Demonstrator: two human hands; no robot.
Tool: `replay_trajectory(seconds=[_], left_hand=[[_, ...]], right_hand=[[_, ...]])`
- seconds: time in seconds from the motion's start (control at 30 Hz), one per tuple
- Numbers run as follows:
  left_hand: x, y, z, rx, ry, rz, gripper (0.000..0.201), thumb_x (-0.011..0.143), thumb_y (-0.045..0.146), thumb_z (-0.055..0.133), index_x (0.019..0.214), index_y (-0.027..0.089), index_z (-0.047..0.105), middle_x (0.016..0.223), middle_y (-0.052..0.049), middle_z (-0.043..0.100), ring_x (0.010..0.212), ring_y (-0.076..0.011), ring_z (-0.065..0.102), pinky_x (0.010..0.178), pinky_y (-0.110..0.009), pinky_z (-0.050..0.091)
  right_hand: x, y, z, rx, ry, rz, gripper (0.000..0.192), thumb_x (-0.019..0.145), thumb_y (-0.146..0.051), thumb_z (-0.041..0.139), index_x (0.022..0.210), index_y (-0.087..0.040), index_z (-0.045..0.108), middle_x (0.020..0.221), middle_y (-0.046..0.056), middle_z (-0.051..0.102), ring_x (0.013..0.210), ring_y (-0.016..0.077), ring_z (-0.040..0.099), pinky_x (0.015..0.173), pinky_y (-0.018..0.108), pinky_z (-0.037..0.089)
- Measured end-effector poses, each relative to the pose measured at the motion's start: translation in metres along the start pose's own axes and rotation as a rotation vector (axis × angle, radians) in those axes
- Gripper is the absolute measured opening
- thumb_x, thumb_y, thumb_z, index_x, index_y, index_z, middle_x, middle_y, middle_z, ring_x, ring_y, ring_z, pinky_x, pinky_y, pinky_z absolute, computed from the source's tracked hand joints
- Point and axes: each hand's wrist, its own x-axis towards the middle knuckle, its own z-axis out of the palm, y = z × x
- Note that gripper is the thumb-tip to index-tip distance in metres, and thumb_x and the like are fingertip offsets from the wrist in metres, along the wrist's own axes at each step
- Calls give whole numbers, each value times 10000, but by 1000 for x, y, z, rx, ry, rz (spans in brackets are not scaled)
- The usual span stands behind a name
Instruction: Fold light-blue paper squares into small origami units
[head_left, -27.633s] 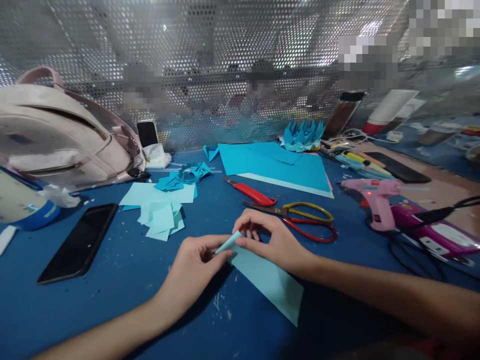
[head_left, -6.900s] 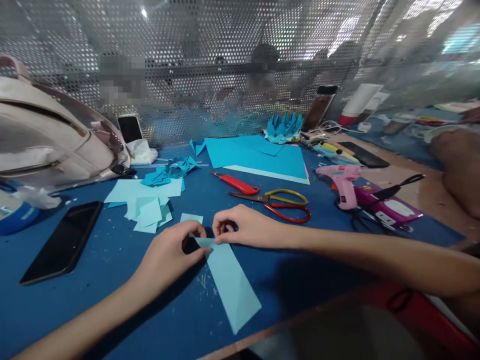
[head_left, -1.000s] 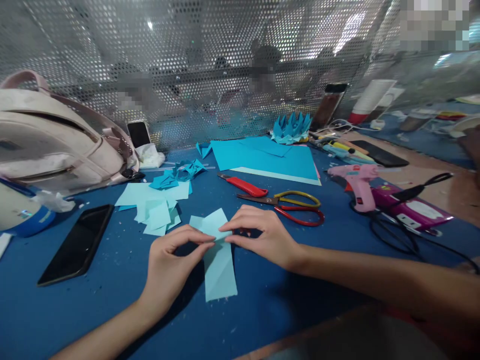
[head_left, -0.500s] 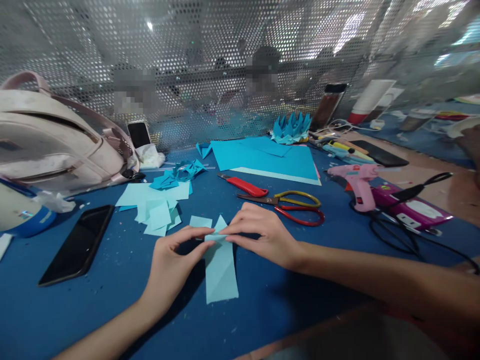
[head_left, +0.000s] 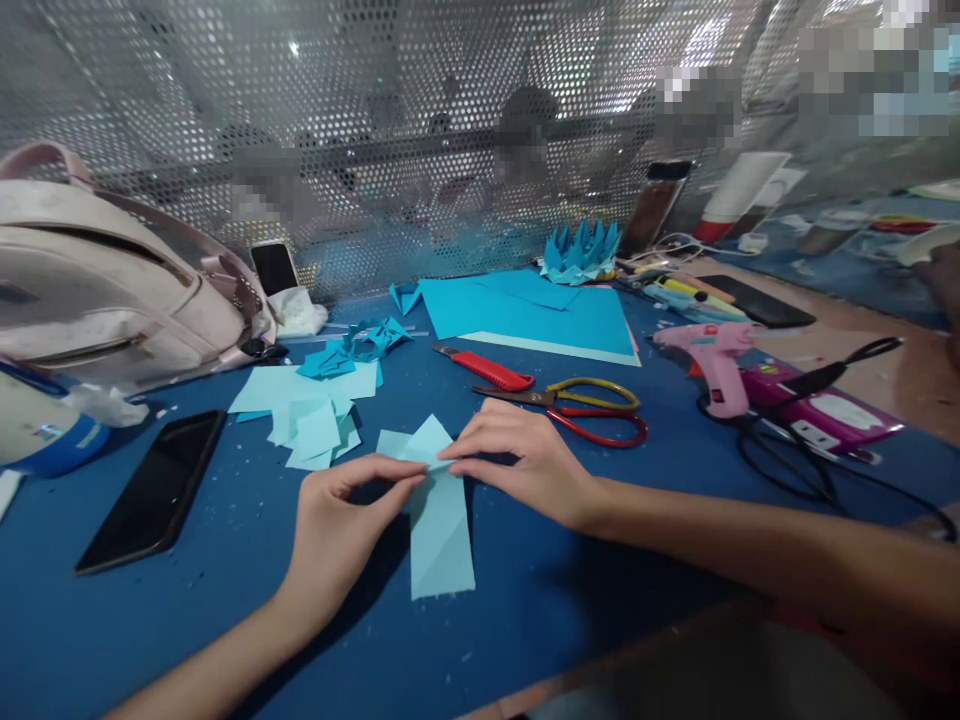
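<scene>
A strip of light blue paper (head_left: 441,545) stands in front of me, its far end folded to a pointed tip. My left hand (head_left: 349,520) pinches the paper's left edge at the fold between thumb and fingers. From the other side, my right hand (head_left: 521,455) pinches the fold's right edge, and the fingertips of both hands nearly meet. Just behind the fold lies a small light blue paper piece (head_left: 394,443). Scissors (head_left: 592,395) with one yellow and one red handle rest beyond my right hand, beside a red utility knife (head_left: 491,370).
Loose light blue paper pieces (head_left: 319,430) and folded blue shapes (head_left: 360,345) lie left of centre. A phone (head_left: 154,490) is at the left, near a pale backpack (head_left: 112,280). Blue sheets (head_left: 525,310) and a spiky paper model (head_left: 581,252) sit behind; a pink glue gun (head_left: 712,360) with cables is right.
The paper's folded tip now shows larger beyond my fingers, and the fold has opened out a little. Both hands keep their pinch at nearly the same spot.
</scene>
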Motion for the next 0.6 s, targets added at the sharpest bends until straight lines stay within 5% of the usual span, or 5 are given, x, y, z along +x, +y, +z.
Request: replay_trajectory(seconds=[0.6], left_hand=[[-6, 6, 2, -10, -22, 141, 147, 783, 134, 724, 786, 269, 781, 773, 20, 770, 736, -157, 700, 690, -231, 552]], right_hand=[[-2, -1, 0, 53, 14, 20, 84, 847, -214, 716, 919, -190, 752, 814, 36, 736, 749, 157, 603, 680, 288, 483]])
